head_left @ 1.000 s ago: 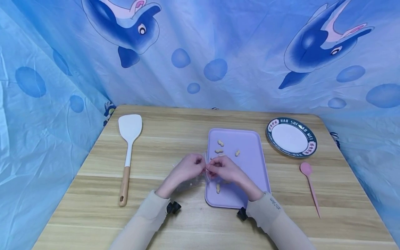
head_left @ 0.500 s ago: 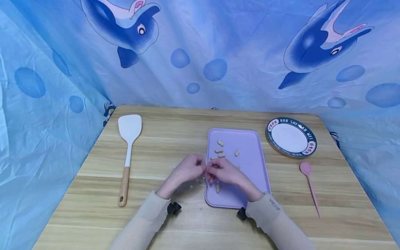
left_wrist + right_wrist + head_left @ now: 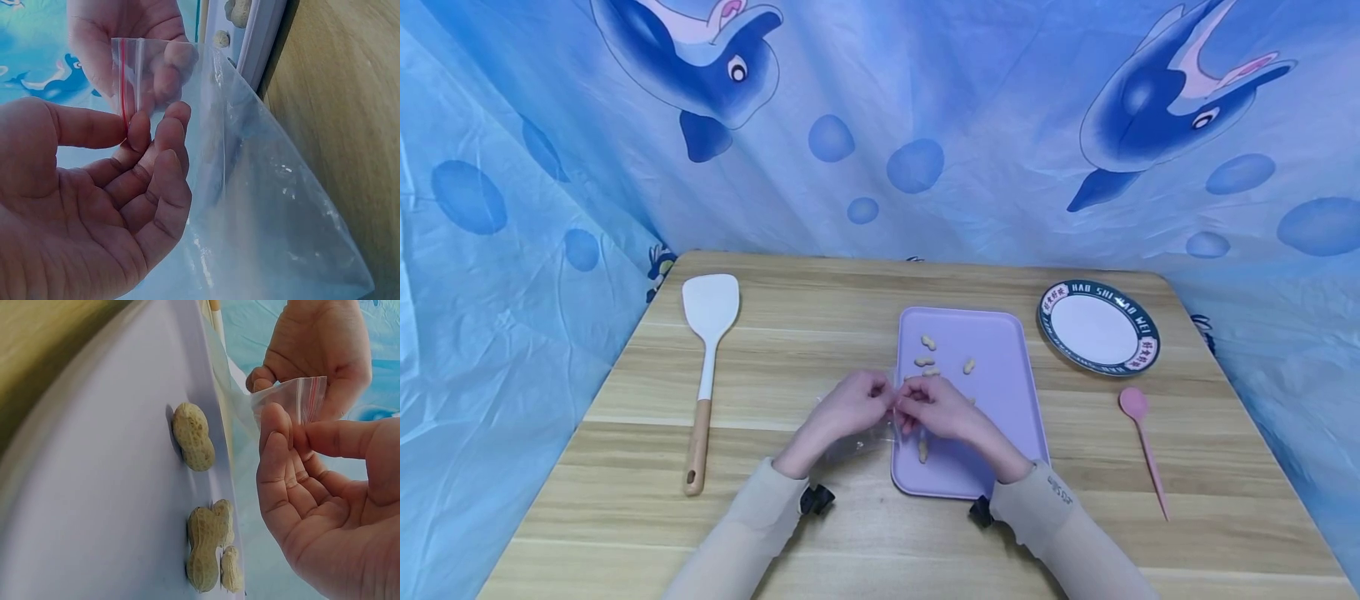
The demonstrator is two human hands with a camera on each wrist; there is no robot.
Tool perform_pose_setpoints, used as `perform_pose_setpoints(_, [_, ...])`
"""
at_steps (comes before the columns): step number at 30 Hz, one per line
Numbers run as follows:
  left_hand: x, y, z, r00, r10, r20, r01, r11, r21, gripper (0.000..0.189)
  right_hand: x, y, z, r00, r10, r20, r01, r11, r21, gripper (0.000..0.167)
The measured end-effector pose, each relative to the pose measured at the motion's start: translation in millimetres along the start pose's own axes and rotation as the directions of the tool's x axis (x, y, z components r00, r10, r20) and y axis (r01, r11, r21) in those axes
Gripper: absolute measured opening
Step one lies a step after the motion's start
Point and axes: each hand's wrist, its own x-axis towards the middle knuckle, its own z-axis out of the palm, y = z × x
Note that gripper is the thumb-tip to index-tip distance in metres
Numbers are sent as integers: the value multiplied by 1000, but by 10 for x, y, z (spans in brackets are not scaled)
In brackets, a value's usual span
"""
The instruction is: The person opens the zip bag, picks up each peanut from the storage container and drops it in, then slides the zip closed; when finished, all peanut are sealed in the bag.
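Note:
A clear zip-lock bag [image 3: 269,200] with a red line along its top hangs between my two hands at the left edge of the purple tray [image 3: 1000,417]. My left hand [image 3: 857,404] pinches the bag's zip edge between thumb and index finger, seen close in the left wrist view. Right beside it, my right hand [image 3: 940,408] pinches the same edge with thumb and forefinger. The bag looks flat, with nothing visible inside. Several unshelled peanuts [image 3: 194,436] lie on the tray, some partly hidden under my right hand in the head view.
A white spatula [image 3: 711,308] with a wooden handle lies at the left of the wooden table [image 3: 797,317]. At the right are a green-rimmed plate [image 3: 1093,329] and a pink spoon [image 3: 1134,404]. A blue dolphin-print curtain [image 3: 985,108] hangs behind and at both sides.
My right hand has shifted very slightly, uncovering a little more of the peanuts beyond it. Both hands keep their pinch on the bag's edge; everything else stays put.

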Motion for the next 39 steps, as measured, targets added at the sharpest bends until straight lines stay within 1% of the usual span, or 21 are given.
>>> perform_pose_setpoints(8, [-2,-8,-3,1000,5,-2,-5,1000,-1,20,7,20,-14,1000,15,-12,-14,999,41,20])
perform_pose_setpoints(16, [33,-33,-23,1000,8,10,-8,1000,-8,19,16,27,-13,999,36,-35,-34,997,73,19])
perform_pose_setpoints(18, [42,-38,-25,1000,12,13,-12,1000,-10,20,18,28,-12,999,30,-43,-26,996,84,19])
perform_pose_setpoints(24, [62,-44,-13,999,37,27,-35,997,-68,21,23,29,-3,999,18,-40,-14,994,111,21])
perform_pose_setpoints(30, [59,-51,0,996,47,70,-38,990,-134,22,30,61,3,999,31,-22,-28,991,130,21])
perform_pose_setpoints(32, [58,-64,-4,996,56,77,-44,988,-147,22,34,71,4,999,43,-26,-39,990,134,22])
perform_pose_setpoints(35, [62,-85,-16,997,41,67,-29,986,-166,22,31,66,-1,996,69,-57,-61,989,137,22])
perform_pose_setpoints(39, [59,-93,-43,1000,-7,21,10,992,-128,22,22,46,-13,990,104,-91,-89,984,154,21])
